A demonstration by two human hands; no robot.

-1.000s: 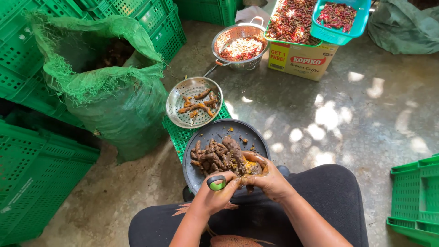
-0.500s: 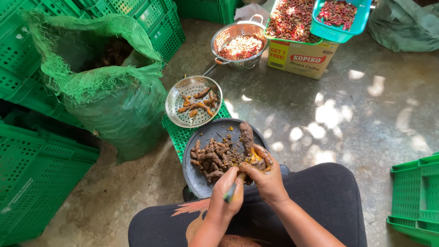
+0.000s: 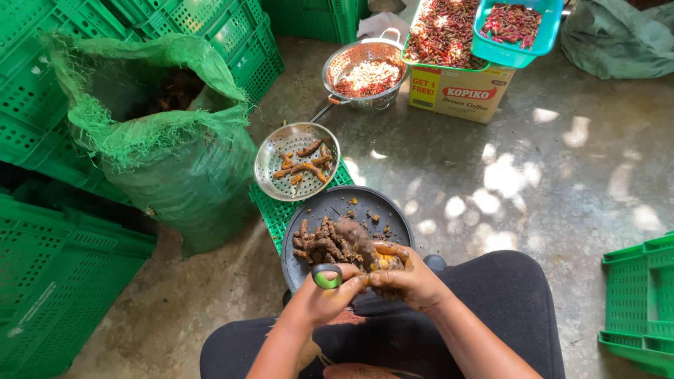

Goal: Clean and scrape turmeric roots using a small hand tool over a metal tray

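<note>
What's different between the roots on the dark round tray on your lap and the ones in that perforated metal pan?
The roots on the dark round tray are brown, knobbly and heaped together; those in the perforated metal pan are orange, slimmer and few, lying spread apart. The tray's pile sits right by the left hand and right hand; the pan's roots lie farther off, untouched. Both look like the same root.

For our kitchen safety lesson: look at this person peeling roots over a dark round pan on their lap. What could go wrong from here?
1. The left hand works a small green-handled peeler right against the right hand's fingers, which grip the muddy brown root; a slip could nick them.
2. The dark round pan rests partly on the lap, partly on a green crate, so it might tip.
3. Wet, stained fingers may lose grip.
</note>
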